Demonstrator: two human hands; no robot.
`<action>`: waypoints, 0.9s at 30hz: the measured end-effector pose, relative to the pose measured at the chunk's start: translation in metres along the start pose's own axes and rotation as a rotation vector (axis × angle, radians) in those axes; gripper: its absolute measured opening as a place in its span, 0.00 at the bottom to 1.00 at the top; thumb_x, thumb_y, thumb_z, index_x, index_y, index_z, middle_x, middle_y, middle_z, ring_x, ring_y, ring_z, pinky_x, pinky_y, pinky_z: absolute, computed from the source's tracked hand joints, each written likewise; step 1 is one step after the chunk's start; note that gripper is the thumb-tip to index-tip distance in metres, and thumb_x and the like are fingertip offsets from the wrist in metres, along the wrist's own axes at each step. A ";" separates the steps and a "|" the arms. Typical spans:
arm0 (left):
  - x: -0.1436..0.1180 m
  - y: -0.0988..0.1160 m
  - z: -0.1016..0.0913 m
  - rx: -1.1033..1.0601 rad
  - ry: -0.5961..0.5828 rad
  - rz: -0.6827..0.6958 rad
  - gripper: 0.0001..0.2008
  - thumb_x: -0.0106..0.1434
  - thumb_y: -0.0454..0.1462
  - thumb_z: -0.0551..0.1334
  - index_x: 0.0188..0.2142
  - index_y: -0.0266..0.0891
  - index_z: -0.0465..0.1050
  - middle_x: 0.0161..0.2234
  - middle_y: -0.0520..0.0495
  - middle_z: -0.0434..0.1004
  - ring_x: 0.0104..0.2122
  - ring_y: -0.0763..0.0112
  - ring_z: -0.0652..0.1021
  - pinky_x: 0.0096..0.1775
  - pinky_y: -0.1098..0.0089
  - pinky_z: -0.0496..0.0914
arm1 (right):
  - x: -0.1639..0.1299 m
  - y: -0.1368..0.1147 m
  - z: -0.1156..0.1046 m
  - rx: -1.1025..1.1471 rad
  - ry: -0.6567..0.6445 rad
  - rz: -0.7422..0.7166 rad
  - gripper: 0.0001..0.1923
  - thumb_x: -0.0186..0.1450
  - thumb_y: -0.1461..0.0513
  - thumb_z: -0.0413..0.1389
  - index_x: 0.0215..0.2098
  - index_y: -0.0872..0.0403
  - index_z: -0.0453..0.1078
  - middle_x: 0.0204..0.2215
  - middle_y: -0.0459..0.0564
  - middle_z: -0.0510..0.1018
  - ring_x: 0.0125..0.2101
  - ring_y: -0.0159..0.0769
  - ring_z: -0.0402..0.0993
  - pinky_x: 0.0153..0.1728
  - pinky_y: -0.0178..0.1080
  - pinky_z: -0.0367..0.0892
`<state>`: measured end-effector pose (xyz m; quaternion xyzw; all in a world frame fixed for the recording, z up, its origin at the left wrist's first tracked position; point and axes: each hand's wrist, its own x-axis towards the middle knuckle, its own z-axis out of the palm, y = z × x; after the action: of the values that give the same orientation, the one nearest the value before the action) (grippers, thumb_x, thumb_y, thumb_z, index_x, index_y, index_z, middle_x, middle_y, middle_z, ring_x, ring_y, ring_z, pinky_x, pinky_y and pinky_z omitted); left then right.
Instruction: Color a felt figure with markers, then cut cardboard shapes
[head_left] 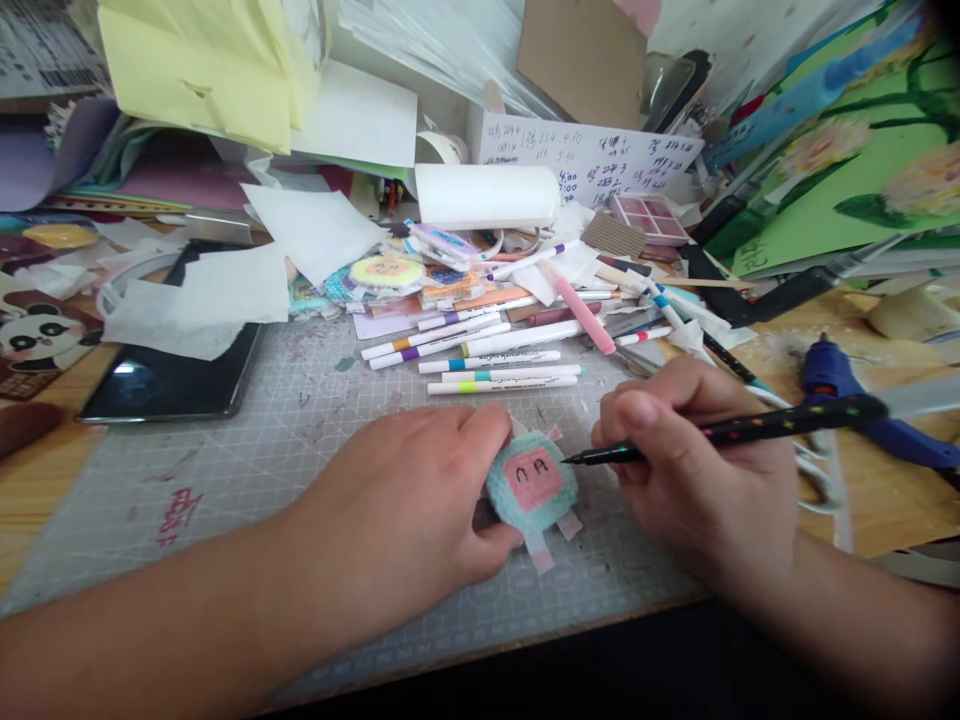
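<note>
My left hand (442, 490) grips a small, rounded light-blue craft figure (499, 500) at its left side, thumb below and fingers above. A pink square panel (534, 478) on its front carries black marks like two eyes. Short pale tabs stick out from its edge. In my right hand (690, 480) is a black pen (742, 428) with coloured specks, pinched between thumb and fingers. Its fine tip points left, close to the panel's right edge; whether it touches I cannot tell. A grey cutting mat (360, 440) lies beneath both hands.
Several white markers (495, 385) lie beyond the figure, with small craft pieces (386, 272) and a white roll (487, 195) behind. A dark phone (180, 360) partly under paper sits at left. At right are a blue glue gun (832, 380) and scissors (817, 480).
</note>
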<state>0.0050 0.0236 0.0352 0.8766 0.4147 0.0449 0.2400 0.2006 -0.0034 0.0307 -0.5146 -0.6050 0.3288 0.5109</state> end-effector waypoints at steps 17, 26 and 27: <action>0.000 0.000 0.001 -0.009 0.025 -0.008 0.15 0.52 0.47 0.64 0.37 0.45 0.66 0.32 0.50 0.76 0.32 0.55 0.75 0.30 0.62 0.63 | -0.006 0.003 0.006 -0.040 -0.175 -0.022 0.14 0.61 0.68 0.56 0.20 0.50 0.61 0.14 0.39 0.64 0.14 0.28 0.60 0.16 0.34 0.56; -0.002 -0.001 0.000 -0.002 0.006 -0.011 0.17 0.52 0.47 0.66 0.39 0.45 0.66 0.31 0.50 0.76 0.32 0.56 0.76 0.30 0.63 0.61 | -0.006 0.003 0.006 -0.088 -0.199 -0.031 0.14 0.61 0.67 0.57 0.20 0.50 0.61 0.14 0.40 0.68 0.14 0.29 0.62 0.16 0.35 0.58; -0.002 -0.001 0.000 0.000 0.007 -0.010 0.17 0.52 0.47 0.66 0.39 0.45 0.66 0.31 0.50 0.76 0.31 0.56 0.75 0.29 0.63 0.61 | -0.006 0.003 0.006 -0.091 -0.202 -0.025 0.14 0.61 0.67 0.57 0.20 0.50 0.61 0.14 0.40 0.68 0.14 0.29 0.62 0.16 0.35 0.58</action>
<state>0.0028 0.0224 0.0352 0.8744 0.4198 0.0466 0.2387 0.1952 -0.0073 0.0245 -0.4938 -0.6740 0.3448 0.4277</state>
